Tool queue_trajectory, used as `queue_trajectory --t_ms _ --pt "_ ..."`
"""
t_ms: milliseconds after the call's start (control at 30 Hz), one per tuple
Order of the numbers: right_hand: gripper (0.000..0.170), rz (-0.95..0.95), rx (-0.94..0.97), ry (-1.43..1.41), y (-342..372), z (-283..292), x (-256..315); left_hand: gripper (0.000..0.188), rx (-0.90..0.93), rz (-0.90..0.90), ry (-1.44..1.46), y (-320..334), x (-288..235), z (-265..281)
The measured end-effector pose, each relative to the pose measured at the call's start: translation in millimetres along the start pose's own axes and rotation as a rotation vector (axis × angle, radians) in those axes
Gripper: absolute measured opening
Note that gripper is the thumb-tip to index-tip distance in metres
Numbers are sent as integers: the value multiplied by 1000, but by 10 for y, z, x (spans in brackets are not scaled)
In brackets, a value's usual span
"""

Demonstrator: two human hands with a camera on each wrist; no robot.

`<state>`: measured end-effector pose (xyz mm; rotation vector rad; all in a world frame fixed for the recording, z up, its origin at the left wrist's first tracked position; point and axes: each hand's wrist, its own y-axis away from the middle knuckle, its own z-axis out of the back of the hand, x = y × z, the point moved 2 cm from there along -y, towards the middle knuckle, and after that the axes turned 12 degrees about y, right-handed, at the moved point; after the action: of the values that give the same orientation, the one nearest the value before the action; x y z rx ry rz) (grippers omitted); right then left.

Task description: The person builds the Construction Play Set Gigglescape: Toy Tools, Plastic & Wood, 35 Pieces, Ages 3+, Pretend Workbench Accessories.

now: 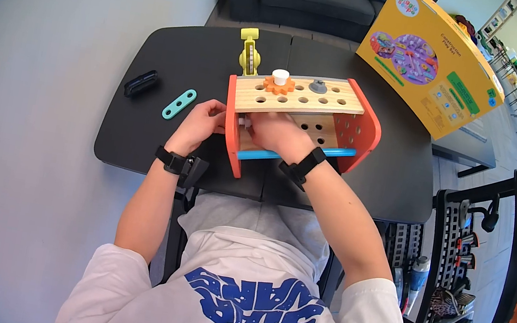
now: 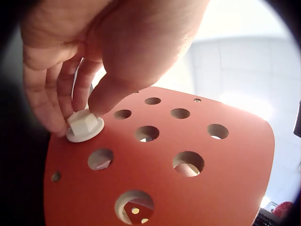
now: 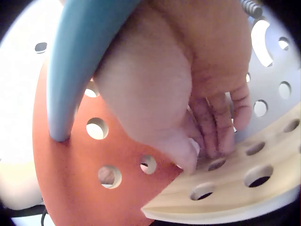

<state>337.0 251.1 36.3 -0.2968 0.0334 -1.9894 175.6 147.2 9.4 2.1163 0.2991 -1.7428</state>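
A toy workbench stands on the black table, with red side panels (image 1: pixel 231 126) (image 2: pixel 160 155) and a wooden top (image 1: pixel 302 105). At the outside of its left panel, my left hand (image 1: pixel 195 129) (image 2: pixel 127 47) pinches the head of a white bolt (image 2: pixel 84 125) between thumb and fingers, its flange against the panel near one edge. My right hand (image 1: pixel 281 134) (image 3: pixel 183 70) reaches inside under the top, near that same panel. Its thumb and fingers curl round a small pale piece (image 1: pixel 245 121), mostly hidden by the fingers.
An orange gear (image 1: pixel 279 85) with a white bolt and a grey piece (image 1: pixel 318 87) sit on the top. A blue bar (image 1: pixel 258 155) (image 3: pixel 77 61) crosses the front. Also there: a yellow-green tool (image 1: pixel 250 54), teal strip (image 1: pixel 179 104), black object (image 1: pixel 141 84), yellow box (image 1: pixel 426 59).
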Motion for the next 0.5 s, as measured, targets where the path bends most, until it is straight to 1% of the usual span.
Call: queue_trajectory --t_ms 33,67,100,133,167,200,267,333,400,433,467,500 --pt "24 -1 1 -3 -1 -34 1 16 51 55 -25 -29 29 32" --pt "25 18 -56 24 3 -57 5 20 101 109 -50 -51 65 60" --pt "25 37 -113 52 6 -74 4 20 101 111 -49 -67 92 95" --pt "25 38 -112 52 8 -32 24 22 129 149 -51 -68 101 116" --pt "26 1 -39 37 13 10 23 24 155 187 -53 -70 114 127" --pt "28 -36 36 24 20 35 25 24 153 187 -50 -74 124 144" --pt "27 -27 51 22 9 6 -3 21 157 113 -66 -50 74 137" --pt "27 -17 61 21 0 -1 -31 18 140 76 -63 14 -2 84" --pt "27 25 -3 16 -3 8 -27 16 124 40 -62 47 -20 56" --pt "27 26 -4 16 -11 -9 -19 15 125 -6 -40 46 -12 48" --pt "26 15 0 66 -24 -31 -7 15 127 -52 -18 42 -13 47" --pt "26 4 4 115 -30 -47 -8 15 128 -54 -19 35 -15 58"
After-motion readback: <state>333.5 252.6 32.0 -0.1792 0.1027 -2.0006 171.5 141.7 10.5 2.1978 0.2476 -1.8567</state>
